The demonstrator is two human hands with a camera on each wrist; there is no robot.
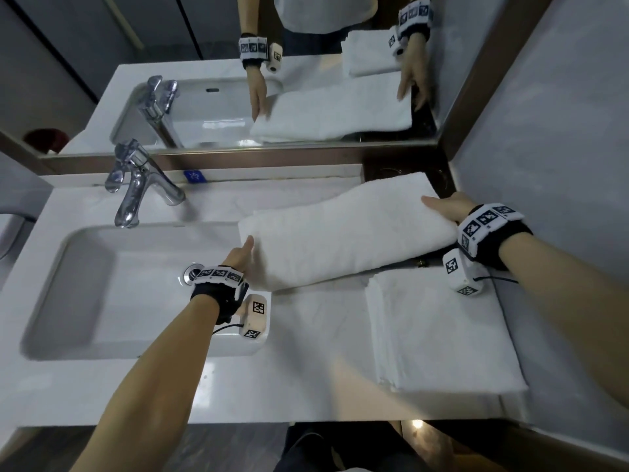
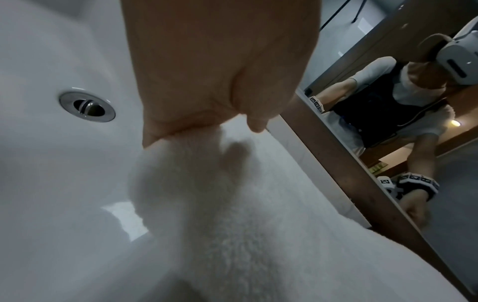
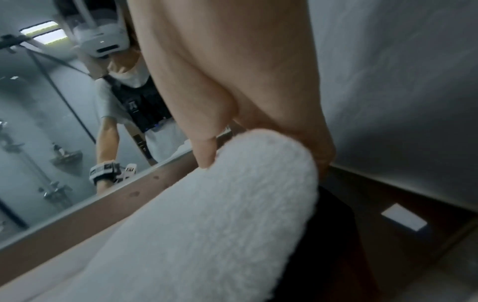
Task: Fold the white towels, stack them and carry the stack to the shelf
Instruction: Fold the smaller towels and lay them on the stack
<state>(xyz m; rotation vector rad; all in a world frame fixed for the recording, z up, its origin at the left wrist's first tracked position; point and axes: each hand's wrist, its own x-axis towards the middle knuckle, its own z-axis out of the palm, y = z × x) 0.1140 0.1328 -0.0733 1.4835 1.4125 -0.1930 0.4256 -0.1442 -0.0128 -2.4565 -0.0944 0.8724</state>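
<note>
A long folded white towel (image 1: 343, 233) stretches from the sink's right edge to the back right corner. My left hand (image 1: 248, 248) grips its left end, thumb on top. My right hand (image 1: 434, 204) grips the right end, thumb on top and fingers hidden underneath. In the left wrist view my hand (image 2: 220, 81) pinches the towel (image 2: 232, 224) above the basin. In the right wrist view my hand (image 3: 232, 81) holds the rounded fold of the towel (image 3: 207, 224). A flat folded white towel (image 1: 442, 335) lies on the counter at the front right, under my right wrist.
The sink basin (image 1: 68, 267) with its drain (image 1: 190, 272) and chrome faucet (image 1: 136, 189) fills the left. A mirror (image 1: 306, 97) runs along the back and a grey wall (image 1: 561, 165) closes the right. A dark object (image 1: 439, 185) sits in the back right corner. Bare white counter (image 1: 306, 369) lies in front.
</note>
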